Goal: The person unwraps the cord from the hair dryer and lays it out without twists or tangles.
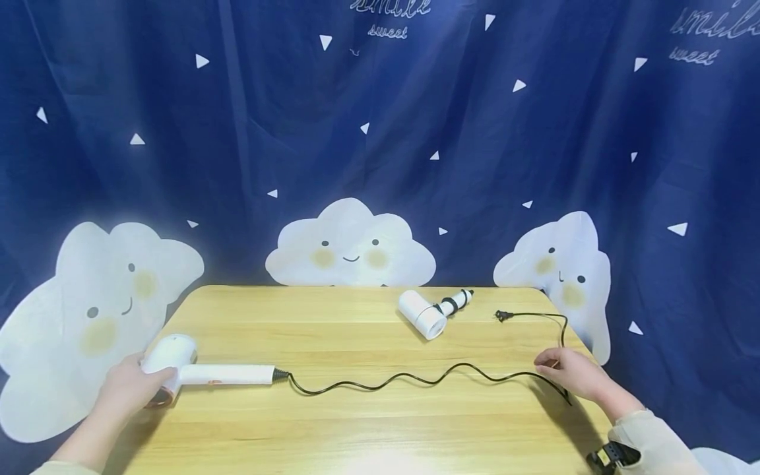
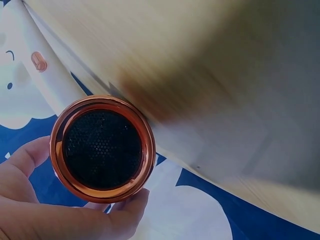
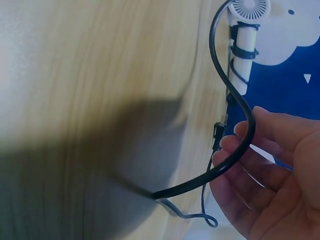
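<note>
My left hand (image 1: 127,389) grips the round head of a white hair dryer (image 1: 225,375) at the table's left edge. Its copper-ringed black grille (image 2: 102,147) faces the camera in the left wrist view. From the handle's end a black power cord (image 1: 410,376) runs in waves across the table. Near the right edge, my right hand (image 1: 574,375) is beside that cord with loosely bent fingers. Seen from the right wrist, the cord (image 3: 235,155) crosses unbroken in front of the fingertips; I cannot tell whether they touch it. Its plug (image 1: 503,316) lies beyond the hand.
A second, smaller white hair dryer (image 1: 423,315) lies near the back edge, its black cord wound around the handle. Behind the wooden table (image 1: 332,429) hangs a blue curtain (image 1: 380,158) with clouds and triangles. A dark band (image 1: 611,456) is on my right wrist.
</note>
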A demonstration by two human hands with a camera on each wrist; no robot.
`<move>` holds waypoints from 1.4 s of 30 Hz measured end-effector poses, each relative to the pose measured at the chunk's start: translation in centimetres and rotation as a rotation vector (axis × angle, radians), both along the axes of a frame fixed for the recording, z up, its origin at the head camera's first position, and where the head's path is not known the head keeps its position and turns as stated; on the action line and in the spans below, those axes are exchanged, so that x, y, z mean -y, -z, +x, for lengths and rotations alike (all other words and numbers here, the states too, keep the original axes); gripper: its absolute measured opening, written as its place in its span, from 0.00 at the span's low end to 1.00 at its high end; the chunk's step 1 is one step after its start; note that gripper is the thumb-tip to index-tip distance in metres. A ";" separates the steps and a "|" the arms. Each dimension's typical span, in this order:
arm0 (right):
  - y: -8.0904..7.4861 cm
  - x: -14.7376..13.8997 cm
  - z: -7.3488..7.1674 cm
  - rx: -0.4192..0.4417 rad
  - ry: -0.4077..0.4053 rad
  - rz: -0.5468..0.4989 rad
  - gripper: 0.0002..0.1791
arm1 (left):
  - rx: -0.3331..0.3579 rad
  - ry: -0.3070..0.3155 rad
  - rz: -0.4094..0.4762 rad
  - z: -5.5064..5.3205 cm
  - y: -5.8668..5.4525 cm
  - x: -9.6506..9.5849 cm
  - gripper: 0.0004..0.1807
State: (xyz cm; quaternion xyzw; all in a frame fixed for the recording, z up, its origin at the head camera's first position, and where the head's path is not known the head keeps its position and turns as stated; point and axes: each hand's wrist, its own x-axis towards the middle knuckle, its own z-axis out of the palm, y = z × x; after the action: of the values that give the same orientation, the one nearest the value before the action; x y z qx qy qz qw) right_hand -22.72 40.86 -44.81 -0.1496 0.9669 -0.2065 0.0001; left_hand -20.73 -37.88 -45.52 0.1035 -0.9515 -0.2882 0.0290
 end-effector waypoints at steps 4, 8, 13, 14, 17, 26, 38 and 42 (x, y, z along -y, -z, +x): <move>0.0 0.4 0.3 -0.006 -0.017 0.015 0.07 | -0.011 -0.003 -0.022 0.0 -0.1 -0.3 0.46; -0.5 0.8 0.7 0.037 -0.017 -0.002 0.09 | -0.046 0.005 -0.062 0.1 0.1 -0.4 0.41; -0.7 0.6 1.0 0.086 -0.096 -0.045 0.09 | -0.056 0.009 -0.077 0.0 0.1 -0.5 0.39; -0.6 0.5 0.9 0.085 -0.118 -0.046 0.08 | -0.053 0.008 -0.074 0.0 0.0 -0.5 0.40; -0.3 0.1 0.9 0.055 -0.154 -0.027 0.07 | -0.040 0.002 -0.068 0.1 -0.2 -0.7 0.42; 0.4 -1.2 0.7 -0.060 -0.212 -0.021 0.08 | -0.023 0.021 -0.054 0.0 0.0 -0.2 0.44; 0.9 -2.9 0.6 -0.037 -0.229 -0.056 0.10 | 0.049 0.019 -0.025 0.2 -0.1 0.3 0.47; 1.1 -3.1 0.5 -0.015 -0.224 -0.046 0.11 | 0.059 0.030 -0.025 0.5 -0.2 0.4 0.46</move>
State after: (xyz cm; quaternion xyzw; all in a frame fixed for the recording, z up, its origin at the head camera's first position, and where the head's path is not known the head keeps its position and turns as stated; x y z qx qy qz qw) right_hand -22.20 43.94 -45.91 -0.2585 0.9391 -0.2260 0.0124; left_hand -20.20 -38.24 -45.37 0.0974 -0.9569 -0.2735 -0.0024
